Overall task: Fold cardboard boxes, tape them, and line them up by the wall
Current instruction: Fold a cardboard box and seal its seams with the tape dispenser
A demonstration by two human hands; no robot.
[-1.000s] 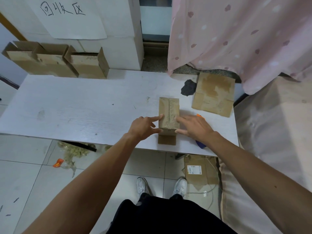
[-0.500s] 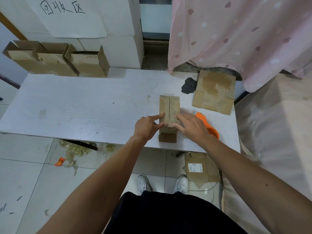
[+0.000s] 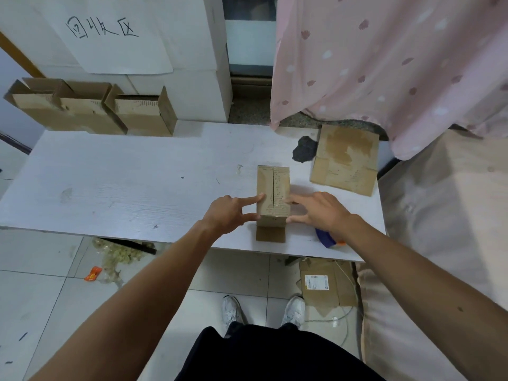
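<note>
Far left, against the wall, three folded boxes (image 3: 90, 114) stand in a row touching one another, their top flaps up. A paper sheet (image 3: 115, 39) with handwritten characters hangs on the wall above them. The white table (image 3: 110, 182) runs rightward from there.

The left hand (image 3: 228, 213) reaches in from the near side. Its index finger lies straight on the left top flap of the cardboard box (image 3: 273, 188) and its thumb rests against the box's near left corner, so it presses the box and grasps nothing. The box stands near the table's near edge, right of centre. Its two top flaps are folded shut and meet in a seam down the middle. One brown flap lies flat on the table at its near foot.

The right hand (image 3: 321, 210) mirrors the left. Its straight fingers press the right top flap and its thumb touches the near right corner, again without gripping.

Under the right wrist, at the table's near edge, a blue and orange object (image 3: 328, 240) shows. It is mostly hidden and is possibly a tape dispenser.

Farther right a flat cardboard sheet (image 3: 345, 160) lies on the table, just beside a dark patch (image 3: 303, 149). A pink curtain (image 3: 384, 64) hangs beyond.
</note>
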